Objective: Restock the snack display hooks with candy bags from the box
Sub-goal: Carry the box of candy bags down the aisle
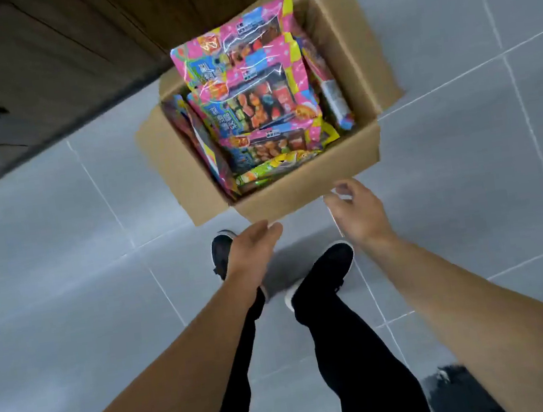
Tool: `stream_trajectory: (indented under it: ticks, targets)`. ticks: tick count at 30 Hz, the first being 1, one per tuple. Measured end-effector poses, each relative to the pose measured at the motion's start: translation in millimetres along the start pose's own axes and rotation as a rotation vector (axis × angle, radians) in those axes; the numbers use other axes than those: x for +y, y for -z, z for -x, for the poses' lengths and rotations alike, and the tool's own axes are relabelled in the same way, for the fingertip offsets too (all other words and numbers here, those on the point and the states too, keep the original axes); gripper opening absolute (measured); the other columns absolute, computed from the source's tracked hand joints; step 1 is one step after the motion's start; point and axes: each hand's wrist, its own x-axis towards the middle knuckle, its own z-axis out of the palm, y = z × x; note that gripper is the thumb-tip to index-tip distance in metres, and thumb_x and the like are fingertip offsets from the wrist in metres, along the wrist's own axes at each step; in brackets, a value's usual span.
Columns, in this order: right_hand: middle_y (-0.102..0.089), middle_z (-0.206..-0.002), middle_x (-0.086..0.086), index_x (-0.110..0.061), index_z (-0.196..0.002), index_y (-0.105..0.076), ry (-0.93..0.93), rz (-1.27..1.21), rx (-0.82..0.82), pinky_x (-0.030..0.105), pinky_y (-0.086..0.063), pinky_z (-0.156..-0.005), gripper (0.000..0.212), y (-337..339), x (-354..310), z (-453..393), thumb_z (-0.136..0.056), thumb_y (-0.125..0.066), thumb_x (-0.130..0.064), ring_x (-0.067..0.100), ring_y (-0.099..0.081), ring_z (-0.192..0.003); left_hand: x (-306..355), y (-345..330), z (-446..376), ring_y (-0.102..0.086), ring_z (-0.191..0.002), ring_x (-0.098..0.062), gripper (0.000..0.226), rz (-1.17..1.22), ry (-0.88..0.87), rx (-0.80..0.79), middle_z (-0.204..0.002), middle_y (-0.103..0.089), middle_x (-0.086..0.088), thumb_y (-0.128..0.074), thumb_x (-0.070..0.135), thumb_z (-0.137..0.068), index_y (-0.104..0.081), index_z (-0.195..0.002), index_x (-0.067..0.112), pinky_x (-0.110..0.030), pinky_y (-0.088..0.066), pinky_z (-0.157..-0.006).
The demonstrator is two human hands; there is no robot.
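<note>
An open cardboard box (296,192) stands on the floor ahead of me, its flaps folded out. It is packed with several bright pink and yellow candy bags (250,105); a green and yellow bag (275,167) lies at the near side. My left hand (251,246) hangs just short of the box's near wall, fingers loosely curled, holding nothing. My right hand (357,211) hovers by the near right corner of the box, fingers relaxed and empty. No display hooks are in view.
Grey tiled floor (64,267) surrounds the box. A dark wooden cabinet (38,70) runs along the upper left, right behind the box. My legs in black trousers and black shoes (326,267) stand directly below the box.
</note>
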Motion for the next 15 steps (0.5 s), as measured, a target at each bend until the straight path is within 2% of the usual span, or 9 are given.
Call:
stream_trajectory:
  ticks: [1, 2, 4, 5, 7, 9, 10, 13, 15]
  targets:
    - [-0.063, -0.121, 0.002, -0.014, -0.123, -0.062, -0.024, -0.037, 0.0, 0.031, -0.041, -0.093, 0.038, -5, 1, -14, -0.091, -0.059, -0.035, 0.023, -0.058, -0.111, -5, -6, -18, -0.055, -0.084, -0.021, 0.02, 0.09, 0.023, -0.017, -0.082, -0.057, 0.003, -0.062, 0.053, -0.074, -0.06, -0.066, 0.034, -0.038, -0.046, -0.081]
    - [-0.065, -0.11, 0.002, -0.016, -0.112, -0.065, -0.057, -0.083, 0.008, 0.031, -0.041, -0.088, 0.034, -10, 4, -31, -0.088, -0.059, -0.039, 0.025, -0.058, -0.104, -10, -11, -36, -0.061, -0.088, -0.02, 0.015, 0.173, 0.078, -0.05, -0.091, -0.063, 0.005, -0.063, 0.053, -0.075, -0.064, -0.074, 0.038, -0.038, -0.049, -0.084]
    - [-0.062, -0.09, 0.0, -0.021, -0.087, -0.062, -0.148, -0.226, 0.05, 0.035, -0.045, -0.087, 0.034, -20, 12, -71, -0.069, -0.059, -0.05, 0.028, -0.058, -0.096, -20, -25, -77, -0.064, -0.1, -0.015, 0.023, 0.325, 0.175, -0.078, -0.117, -0.065, 0.008, -0.062, 0.047, -0.086, -0.065, -0.106, 0.036, -0.038, -0.052, -0.089]
    - [-0.062, -0.092, 0.0, -0.024, -0.082, -0.059, -0.205, -0.309, 0.075, 0.041, -0.049, -0.091, 0.036, -26, 16, -90, -0.061, -0.058, -0.053, 0.029, -0.06, -0.098, -22, -31, -95, -0.064, -0.103, -0.017, 0.031, 0.421, 0.222, -0.071, -0.121, -0.064, 0.007, -0.062, 0.045, -0.089, -0.062, -0.117, 0.031, -0.037, -0.053, -0.087]
    - [-0.063, -0.104, 0.003, -0.025, -0.091, -0.059, -0.305, -0.494, 0.082, 0.043, -0.055, -0.09, 0.037, -35, 21, -122, -0.065, -0.062, -0.052, 0.025, -0.062, -0.099, -23, -42, -123, -0.064, -0.107, -0.023, 0.044, 0.579, 0.295, -0.065, -0.123, -0.063, 0.003, -0.061, 0.048, -0.091, -0.057, -0.127, 0.024, -0.037, -0.054, -0.08]
    - [-0.061, -0.106, 0.003, -0.02, -0.112, -0.059, -0.382, -0.666, 0.074, 0.035, -0.058, -0.072, 0.04, -45, 22, -150, -0.082, -0.063, -0.046, 0.019, -0.061, -0.085, -25, -50, -148, -0.062, -0.11, -0.03, 0.056, 0.734, 0.36, -0.07, -0.129, -0.059, -0.003, -0.059, 0.052, -0.091, -0.049, -0.136, 0.021, -0.04, -0.053, -0.08]
    - [-0.061, -0.106, 0.002, -0.019, -0.119, -0.057, -0.415, -0.721, 0.062, 0.034, -0.057, -0.069, 0.044, -46, 22, -161, -0.086, -0.062, -0.047, 0.017, -0.061, -0.084, -27, -52, -157, -0.061, -0.111, -0.033, 0.063, 0.817, 0.389, -0.067, -0.132, -0.057, -0.006, -0.059, 0.054, -0.09, -0.044, -0.14, 0.02, -0.043, -0.053, -0.081]
    - [-0.061, -0.107, 0.003, -0.022, -0.123, -0.052, -0.478, -0.828, 0.071, 0.04, -0.056, -0.083, 0.05, -48, 27, -194, -0.088, -0.058, -0.057, 0.022, -0.063, -0.095, -31, -50, -186, -0.063, -0.105, -0.04, 0.074, 1.025, 0.447, -0.032, -0.129, -0.057, -0.012, -0.063, 0.057, -0.086, -0.04, -0.143, 0.016, -0.048, -0.056, -0.079]
    - [-0.061, -0.107, 0.005, -0.023, -0.124, -0.052, -0.473, -0.845, 0.083, 0.042, -0.056, -0.086, 0.05, -42, 27, -209, -0.088, -0.058, -0.057, 0.023, -0.064, -0.094, -31, -47, -203, -0.065, -0.098, -0.042, 0.068, 1.09, 0.462, 0.003, -0.12, -0.06, -0.016, -0.066, 0.051, -0.087, -0.046, -0.137, 0.01, -0.049, -0.058, -0.076]
